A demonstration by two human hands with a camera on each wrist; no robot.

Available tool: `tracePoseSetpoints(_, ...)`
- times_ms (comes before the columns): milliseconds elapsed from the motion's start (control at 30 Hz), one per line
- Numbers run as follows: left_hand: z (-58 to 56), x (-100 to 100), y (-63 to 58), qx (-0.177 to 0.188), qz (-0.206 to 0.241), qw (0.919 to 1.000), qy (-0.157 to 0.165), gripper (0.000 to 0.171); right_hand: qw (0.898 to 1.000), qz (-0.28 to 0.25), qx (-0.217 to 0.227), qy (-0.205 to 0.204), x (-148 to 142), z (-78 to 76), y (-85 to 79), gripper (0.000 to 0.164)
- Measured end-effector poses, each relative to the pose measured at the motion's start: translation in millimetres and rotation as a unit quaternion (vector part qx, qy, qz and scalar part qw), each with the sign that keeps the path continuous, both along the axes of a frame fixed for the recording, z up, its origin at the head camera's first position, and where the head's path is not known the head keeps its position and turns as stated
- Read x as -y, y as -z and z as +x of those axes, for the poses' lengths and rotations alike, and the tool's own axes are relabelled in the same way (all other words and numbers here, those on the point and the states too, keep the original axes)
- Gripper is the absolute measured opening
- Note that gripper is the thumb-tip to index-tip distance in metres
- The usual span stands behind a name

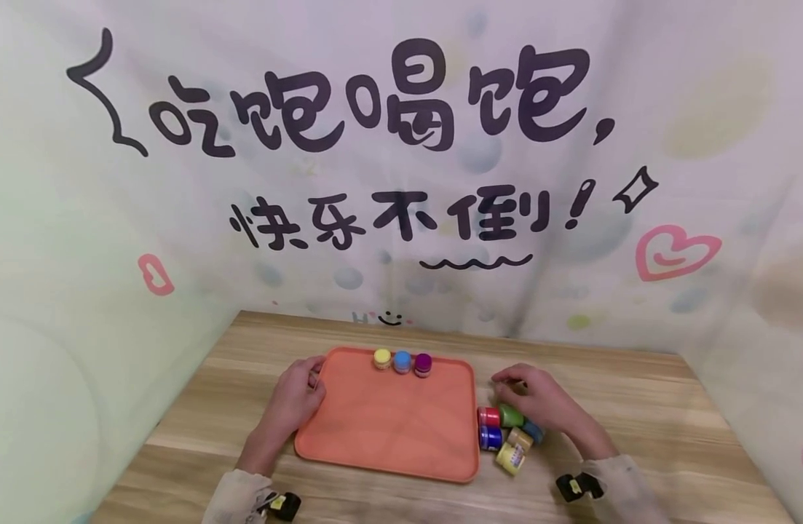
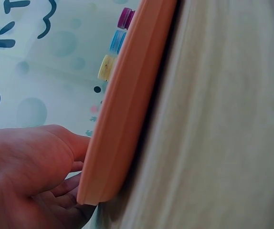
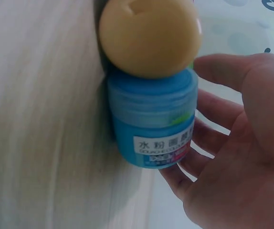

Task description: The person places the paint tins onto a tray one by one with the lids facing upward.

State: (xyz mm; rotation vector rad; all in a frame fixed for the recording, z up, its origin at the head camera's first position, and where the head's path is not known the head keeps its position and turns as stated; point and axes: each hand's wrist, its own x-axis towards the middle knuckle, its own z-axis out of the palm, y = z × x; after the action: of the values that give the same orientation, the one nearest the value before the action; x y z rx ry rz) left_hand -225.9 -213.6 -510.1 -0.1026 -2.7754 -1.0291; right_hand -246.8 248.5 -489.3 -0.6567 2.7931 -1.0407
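Observation:
My left hand [image 1: 295, 397] holds the left edge of an orange tray [image 1: 388, 429], thumb at the rim; in the left wrist view its other fingers are partly hidden behind the tray's side [image 2: 122, 114]. A yellow [image 1: 382, 359], a light blue [image 1: 402, 362] and a purple paint jar [image 1: 423, 364] stand in a row along the tray's far edge. My right hand [image 1: 535, 397] is over a cluster of paint jars, fingers loosely bent and thumb apart. Nearest to it are a green jar [image 1: 511, 415] and a blue jar [image 3: 151, 119] labelled as gouache.
Beside the tray's right edge lie a red jar [image 1: 488, 416], a dark blue jar [image 1: 490, 438], a tan jar [image 1: 520, 439] and a yellow jar [image 1: 511, 458], close together. The wooden table [image 1: 198, 429] ends at a printed cloth backdrop [image 1: 349, 291].

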Motion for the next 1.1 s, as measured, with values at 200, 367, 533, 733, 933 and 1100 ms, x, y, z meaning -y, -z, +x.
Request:
tracePoseSetpoints(200, -0.9, 1.0, 0.8, 0.003, -0.001, 1.0, -0.001, 0.047, 1.0, 0.009, 0.021, 0.013, 3.3, -1.2, -0.6, 0.03)
tracePoseSetpoints(367, -2.0, 1.4, 2.0, 0.011, 0.0, 0.9999, -0.002, 0.048, 0.999, 0.014, 0.038, 0.033, 7.2, -1.4, -0.8, 0.035)
tracePoseSetpoints(533, -1.6, 1.5, 2.4, 0.012, 0.003, 0.9999, 0.001, 0.048, 0.998, 0.013, 0.041, 0.041, 9.8, -1.0, -1.0, 0.034)
tracePoseSetpoints(733, -1.1, 1.4, 2.3, 0.012, 0.004, 0.9999, 0.002, 0.047, 0.998, 0.016, 0.026, 0.053, 8.3, -1.9, 2.7, 0.031)
tracePoseSetpoints(933, -1.7, 2.2, 2.8, 0.012, 0.006, 0.9999, 0.004, 0.047, 0.997, 0.029, -0.006, 0.076, 6.7, -1.6, 4.6, 0.03)
tracePoseSetpoints(1100, -1.9, 2.0, 3.5, 0.01, 0.007, 0.9999, 0.004, 0.047, 0.995, 0.027, -0.007, 0.093, 8.7, -0.3, 0.0, 0.028)
